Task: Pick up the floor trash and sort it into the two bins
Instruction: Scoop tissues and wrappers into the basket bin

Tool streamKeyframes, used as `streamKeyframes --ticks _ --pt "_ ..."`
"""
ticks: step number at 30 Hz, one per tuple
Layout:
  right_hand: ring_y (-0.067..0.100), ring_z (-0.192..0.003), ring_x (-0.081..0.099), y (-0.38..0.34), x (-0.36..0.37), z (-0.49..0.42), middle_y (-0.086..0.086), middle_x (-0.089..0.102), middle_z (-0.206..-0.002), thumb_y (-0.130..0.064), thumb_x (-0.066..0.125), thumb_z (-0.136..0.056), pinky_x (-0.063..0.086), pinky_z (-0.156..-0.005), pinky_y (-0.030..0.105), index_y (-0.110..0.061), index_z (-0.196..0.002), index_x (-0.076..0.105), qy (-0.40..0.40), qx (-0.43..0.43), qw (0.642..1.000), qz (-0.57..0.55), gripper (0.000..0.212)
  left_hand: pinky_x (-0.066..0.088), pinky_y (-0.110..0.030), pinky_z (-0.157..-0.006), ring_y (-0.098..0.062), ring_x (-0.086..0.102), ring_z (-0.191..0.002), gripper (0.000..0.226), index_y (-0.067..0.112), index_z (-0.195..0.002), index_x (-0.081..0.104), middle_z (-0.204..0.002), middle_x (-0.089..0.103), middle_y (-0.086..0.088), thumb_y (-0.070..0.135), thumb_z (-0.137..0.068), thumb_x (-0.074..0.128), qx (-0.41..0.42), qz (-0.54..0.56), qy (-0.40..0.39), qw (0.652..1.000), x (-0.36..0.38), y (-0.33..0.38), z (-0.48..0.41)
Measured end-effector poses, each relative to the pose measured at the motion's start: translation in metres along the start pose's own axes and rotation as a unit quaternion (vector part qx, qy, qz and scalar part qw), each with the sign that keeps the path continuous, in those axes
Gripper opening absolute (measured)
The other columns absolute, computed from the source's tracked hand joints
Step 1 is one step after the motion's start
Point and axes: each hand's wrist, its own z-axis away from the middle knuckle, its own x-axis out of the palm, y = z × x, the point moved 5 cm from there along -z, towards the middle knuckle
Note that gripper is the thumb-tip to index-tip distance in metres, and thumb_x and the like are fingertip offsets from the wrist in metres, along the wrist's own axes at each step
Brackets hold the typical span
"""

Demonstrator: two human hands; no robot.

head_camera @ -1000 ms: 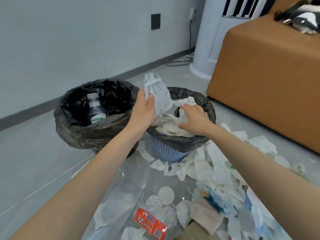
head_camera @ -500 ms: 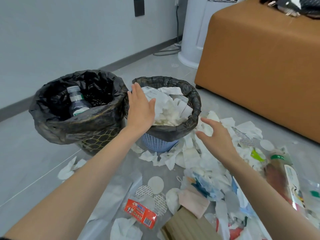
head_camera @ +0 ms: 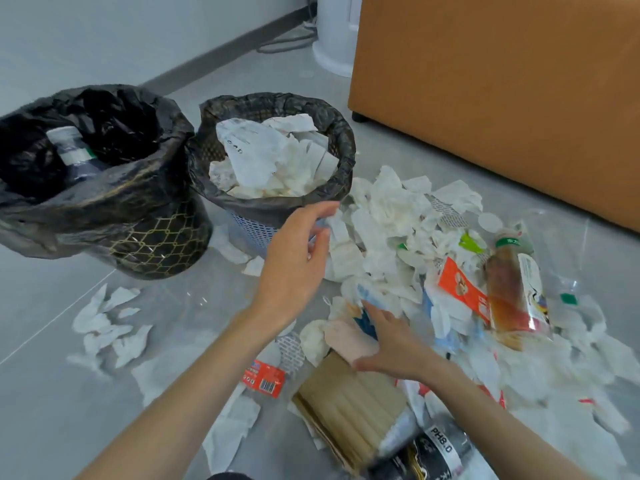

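Observation:
Two bins with black liners stand side by side on the floor. The left bin [head_camera: 152, 237] has a gold lattice pattern and holds a plastic bottle [head_camera: 71, 148]. The right bin [head_camera: 252, 233] is blue plastic and is piled with white paper [head_camera: 273, 161]. My left hand [head_camera: 298, 265] hovers with relaxed fingers just in front of the blue bin and holds nothing. My right hand [head_camera: 391, 337] is lower down with spread fingers, touching a blue and white wrapper [head_camera: 370, 299] on the trash pile [head_camera: 398, 230].
An orange sofa [head_camera: 502, 91] blocks the back right. A bottle of brown drink [head_camera: 509, 289], an orange packet [head_camera: 464, 289], a tan cardboard piece [head_camera: 349, 407], a red label [head_camera: 266, 375] and a dark bottle [head_camera: 429, 452] lie among tissues. A white appliance base [head_camera: 332, 36] stands by the wall.
My left hand has let go of the paper into the blue bin and drawn back. My right hand has dropped from the bin to the pile. The view has tilted down.

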Motion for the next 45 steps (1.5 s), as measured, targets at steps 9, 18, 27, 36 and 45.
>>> streamKeyframes --ticks 9,18,27,36,45 --pt "0.026 -0.118 0.043 0.009 0.020 -0.018 0.000 0.047 -0.132 -0.041 0.053 -0.090 0.049 -0.085 0.039 -0.023 -0.132 0.047 0.146 0.048 0.983 0.098 0.046 0.044 -0.016 -0.084 -0.001 0.055 -0.098 0.039 0.029 -0.132 0.044 -0.128 0.052 0.011 0.016 -0.096 0.047 -0.115 -0.058 -0.137 0.982 0.047 -0.071 0.058" --pt "0.020 -0.064 0.054 0.032 -0.023 0.001 -0.001 0.055 -0.066 -0.020 0.052 -0.091 0.036 -0.050 0.028 -0.017 -0.078 0.054 0.239 0.096 0.953 -0.160 0.013 0.017 -0.042 -0.114 -0.024 0.001 -0.144 0.103 0.032 -0.148 0.008 -0.157 -0.004 0.006 0.069 -0.069 0.062 -0.206 -0.212 -0.314 0.902 0.088 -0.100 0.125" --pt "0.016 -0.065 0.050 0.029 -0.042 0.019 0.004 0.057 -0.073 -0.015 0.063 -0.085 0.038 -0.057 0.024 -0.011 -0.090 0.061 0.243 0.078 0.886 -0.387 0.008 0.026 -0.039 -0.107 -0.027 0.020 -0.132 0.125 0.030 -0.149 -0.001 -0.148 0.015 -0.001 0.064 -0.056 0.076 -0.142 -0.282 -0.339 0.886 0.107 -0.111 0.130" --pt "0.017 -0.075 0.053 0.013 -0.039 0.018 0.021 0.064 -0.094 -0.013 0.064 -0.086 0.041 -0.060 0.023 -0.007 -0.093 0.061 0.212 0.063 0.893 -0.391 0.010 0.039 -0.025 -0.093 -0.020 0.049 -0.118 0.094 0.018 -0.133 0.042 -0.129 0.049 -0.004 0.031 -0.053 0.090 -0.280 -0.136 -0.279 0.908 0.097 -0.130 0.122" --pt "0.007 -0.073 0.056 0.002 -0.055 0.018 -0.002 0.062 -0.082 -0.015 0.066 -0.086 0.043 -0.063 0.018 -0.016 -0.097 0.062 0.210 0.036 0.879 -0.426 0.012 0.034 -0.019 -0.078 -0.012 0.046 -0.094 0.058 0.014 -0.113 0.059 -0.104 0.042 0.001 0.035 -0.064 0.083 -0.260 -0.147 -0.283 0.911 0.086 -0.140 0.123"
